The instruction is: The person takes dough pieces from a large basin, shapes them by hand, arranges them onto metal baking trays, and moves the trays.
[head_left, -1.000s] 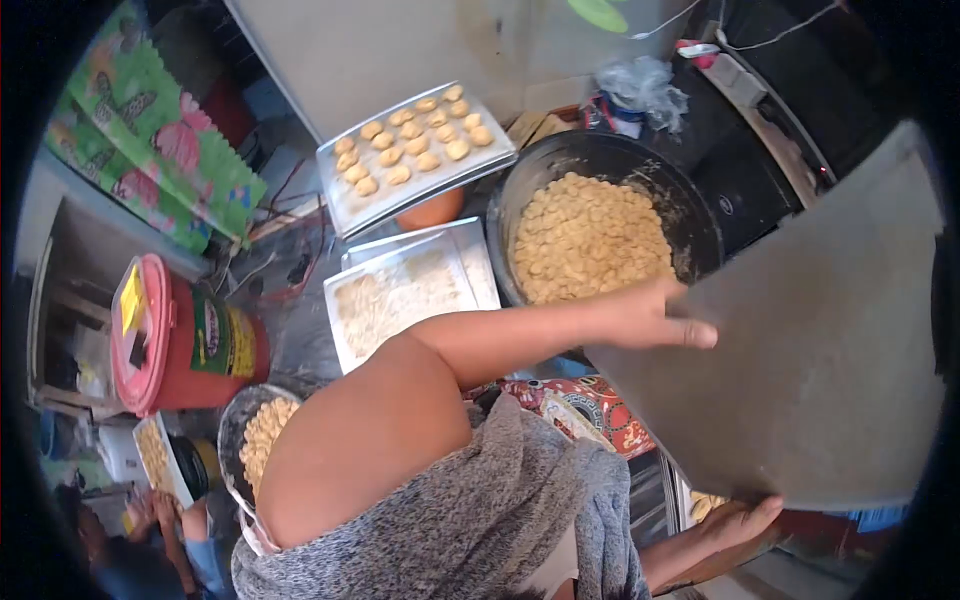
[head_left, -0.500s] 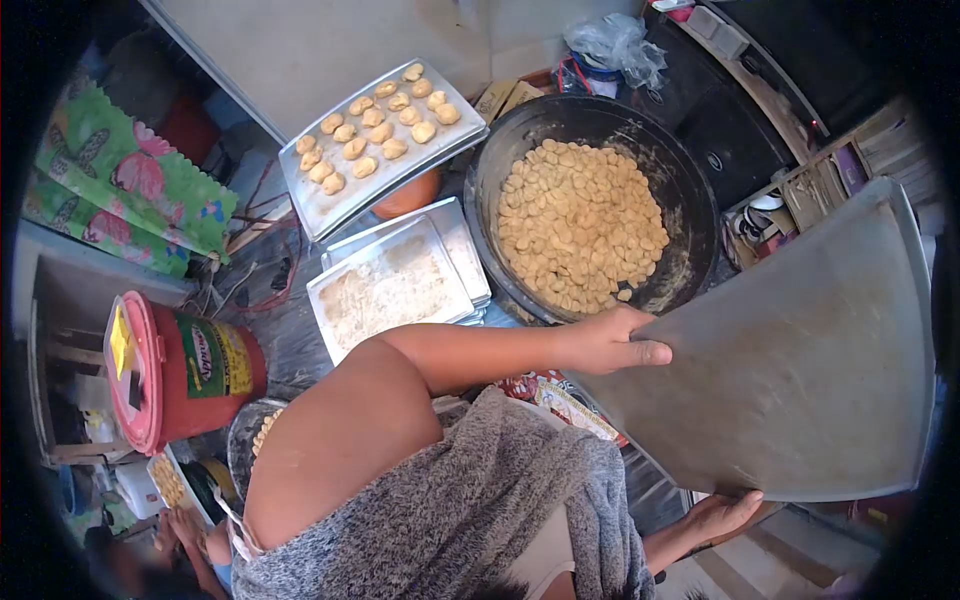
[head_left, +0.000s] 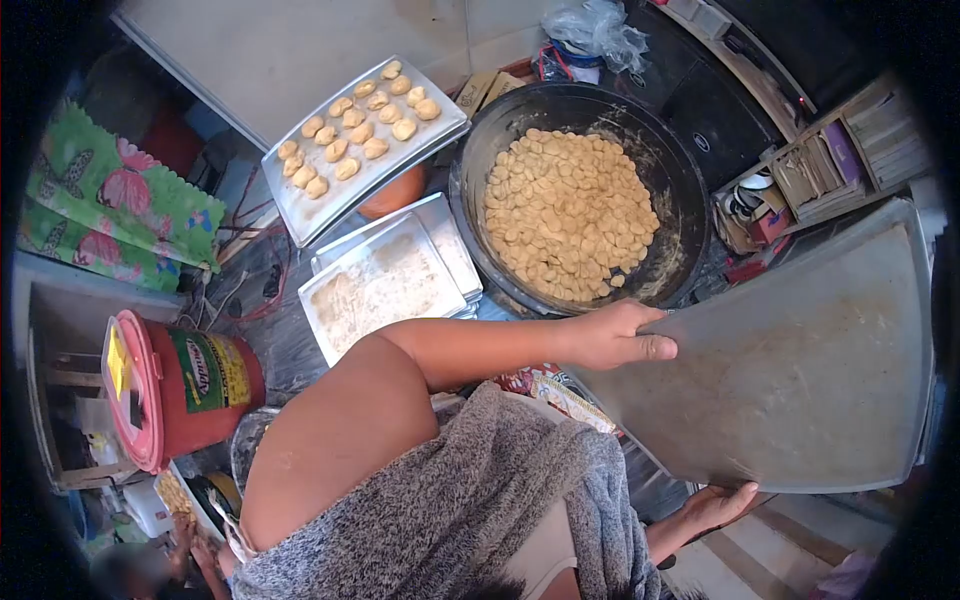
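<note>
A large grey metal tray (head_left: 800,350) stands tilted at the right, its flat face toward me. My left hand (head_left: 625,338) grips its left edge, thumb over the face. Lower down, my right hand (head_left: 715,507) holds the bottom edge, with its thumb along the rim and its other fingers partly hidden. Behind my left hand is a big black basin (head_left: 690,200) with a heap of small dough pieces (head_left: 570,215). A tray (head_left: 425,148) with rows of dough balls (head_left: 350,118) lies at the upper left of the basin, above flour-dusted trays (head_left: 385,285).
A red lidded bucket (head_left: 215,370) stands at the left, near a green floral cloth (head_left: 120,215). Another person's hands (head_left: 195,545) are beside a narrow tray of pieces (head_left: 175,495) at the lower left. A shelf (head_left: 820,175) with books is at the upper right.
The view has swung, so the basin and dough tray appear further left and higher, and the shelf has come into view. Both hands keep hold of the grey tray, now seen slightly lower.
</note>
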`<action>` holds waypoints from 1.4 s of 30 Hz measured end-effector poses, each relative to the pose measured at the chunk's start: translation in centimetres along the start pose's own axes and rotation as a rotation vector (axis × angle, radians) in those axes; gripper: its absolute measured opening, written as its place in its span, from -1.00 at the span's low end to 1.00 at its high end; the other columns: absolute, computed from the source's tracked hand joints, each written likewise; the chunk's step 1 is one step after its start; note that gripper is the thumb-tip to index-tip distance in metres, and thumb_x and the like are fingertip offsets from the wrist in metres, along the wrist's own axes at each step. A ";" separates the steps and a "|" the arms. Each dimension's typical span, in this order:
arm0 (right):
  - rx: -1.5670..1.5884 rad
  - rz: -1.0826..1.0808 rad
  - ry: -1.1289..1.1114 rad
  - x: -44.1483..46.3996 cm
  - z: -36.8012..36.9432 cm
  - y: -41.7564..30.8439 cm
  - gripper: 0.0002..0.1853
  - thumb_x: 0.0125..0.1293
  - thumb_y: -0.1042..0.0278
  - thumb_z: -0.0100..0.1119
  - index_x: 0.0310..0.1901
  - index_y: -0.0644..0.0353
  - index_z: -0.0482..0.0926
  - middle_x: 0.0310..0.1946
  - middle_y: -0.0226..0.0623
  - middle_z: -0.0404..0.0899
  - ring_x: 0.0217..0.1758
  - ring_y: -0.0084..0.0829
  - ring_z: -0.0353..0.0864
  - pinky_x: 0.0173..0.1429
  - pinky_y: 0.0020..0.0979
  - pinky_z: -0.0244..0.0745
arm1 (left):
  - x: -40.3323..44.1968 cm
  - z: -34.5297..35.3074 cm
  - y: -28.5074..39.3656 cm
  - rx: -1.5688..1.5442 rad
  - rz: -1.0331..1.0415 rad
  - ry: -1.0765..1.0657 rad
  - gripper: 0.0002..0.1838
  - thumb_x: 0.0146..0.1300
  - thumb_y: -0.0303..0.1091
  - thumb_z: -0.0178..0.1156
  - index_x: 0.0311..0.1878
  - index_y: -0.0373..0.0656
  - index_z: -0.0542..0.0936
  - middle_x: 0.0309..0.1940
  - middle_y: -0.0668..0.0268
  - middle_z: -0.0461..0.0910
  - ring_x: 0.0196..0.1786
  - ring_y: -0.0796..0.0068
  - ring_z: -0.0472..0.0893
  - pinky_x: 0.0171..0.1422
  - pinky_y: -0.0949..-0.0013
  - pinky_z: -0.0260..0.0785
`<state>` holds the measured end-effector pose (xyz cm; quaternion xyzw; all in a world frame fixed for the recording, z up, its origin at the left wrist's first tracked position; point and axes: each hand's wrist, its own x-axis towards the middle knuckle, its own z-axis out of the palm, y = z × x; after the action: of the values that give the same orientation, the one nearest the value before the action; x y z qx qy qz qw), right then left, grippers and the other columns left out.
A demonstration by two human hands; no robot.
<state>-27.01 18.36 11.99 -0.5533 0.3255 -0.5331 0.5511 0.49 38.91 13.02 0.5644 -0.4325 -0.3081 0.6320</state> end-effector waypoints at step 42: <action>-0.520 0.236 0.336 9.5 -20.0 0.4 -0.65 0.35 0.14 0.10 -0.07 0.31 0.50 -0.18 -0.34 0.54 -0.14 -0.45 0.46 -0.02 -0.40 0.38 | 17.8 21.4 -7.6 0.003 -0.150 -0.056 -0.65 0.31 -0.17 0.05 -0.19 -0.35 0.48 -0.22 -0.13 0.53 -0.10 -0.11 0.53 -0.01 0.03 0.32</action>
<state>-43.81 3.99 10.30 -0.5384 0.5989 -0.4483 0.3880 -10.13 12.43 8.82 0.5873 -0.4068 -0.3697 0.5940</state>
